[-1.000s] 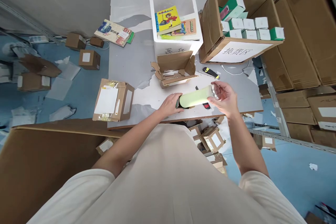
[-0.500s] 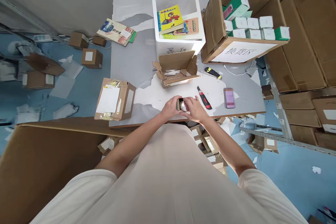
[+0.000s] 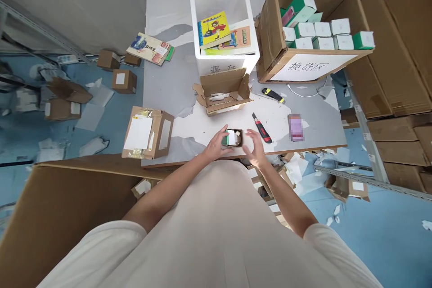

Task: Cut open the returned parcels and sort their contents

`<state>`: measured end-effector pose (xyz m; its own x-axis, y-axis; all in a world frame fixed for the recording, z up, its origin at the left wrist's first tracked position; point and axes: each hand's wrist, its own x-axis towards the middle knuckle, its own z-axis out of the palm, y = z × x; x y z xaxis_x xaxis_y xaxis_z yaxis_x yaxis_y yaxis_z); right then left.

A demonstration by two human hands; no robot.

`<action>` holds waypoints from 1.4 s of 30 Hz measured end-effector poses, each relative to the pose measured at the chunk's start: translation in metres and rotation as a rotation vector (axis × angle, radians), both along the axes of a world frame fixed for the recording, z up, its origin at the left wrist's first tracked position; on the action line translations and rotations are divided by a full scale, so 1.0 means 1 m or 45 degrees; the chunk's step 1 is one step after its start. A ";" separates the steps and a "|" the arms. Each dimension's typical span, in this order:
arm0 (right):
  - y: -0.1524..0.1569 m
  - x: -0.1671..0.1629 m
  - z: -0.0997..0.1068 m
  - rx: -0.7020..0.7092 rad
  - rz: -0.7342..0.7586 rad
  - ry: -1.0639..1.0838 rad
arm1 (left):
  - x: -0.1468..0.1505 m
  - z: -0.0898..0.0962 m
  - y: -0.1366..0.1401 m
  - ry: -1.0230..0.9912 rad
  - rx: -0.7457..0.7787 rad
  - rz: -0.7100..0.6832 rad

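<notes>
A small green-and-white box (image 3: pixel 232 138) is in front of me near the table's front edge, its dark open end facing right. My left hand (image 3: pixel 216 143) grips its left side, thumb and fingers around it. My right hand (image 3: pixel 254 146) is just right of the box, apart from it, fingers spread and holding nothing. Beside that hand lies a red and black utility knife (image 3: pixel 262 128). Behind the box stands an opened brown carton (image 3: pixel 224 92) with its lid raised. What is inside the small box is too small to make out.
A white foam box (image 3: pixel 219 64) with books and a large carton (image 3: pixel 270 45) of green-and-white boxes stand at the back. A taped parcel (image 3: pixel 148 132) sits left. A yellow-black cutter (image 3: pixel 273 95) and a purple blurred item (image 3: pixel 296 127) lie right. Books (image 3: pixel 150 48) lie back left.
My right hand has come off the small box and moved right, its fingers opening. The box now shows its white label and open end; my left hand keeps hold. The view has shifted slightly.
</notes>
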<state>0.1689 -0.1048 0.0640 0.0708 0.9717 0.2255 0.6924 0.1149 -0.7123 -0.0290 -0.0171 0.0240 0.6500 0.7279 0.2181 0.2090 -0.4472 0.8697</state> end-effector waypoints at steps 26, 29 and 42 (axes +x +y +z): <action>0.083 0.056 0.062 -0.080 0.521 -0.517 | -0.011 0.052 0.045 0.590 0.369 0.181; 0.084 0.132 0.137 -0.043 0.296 -0.445 | 0.000 0.059 0.068 0.635 0.530 0.263; 0.355 0.393 0.221 0.112 -1.157 -0.692 | 0.017 0.044 0.098 0.969 0.406 0.397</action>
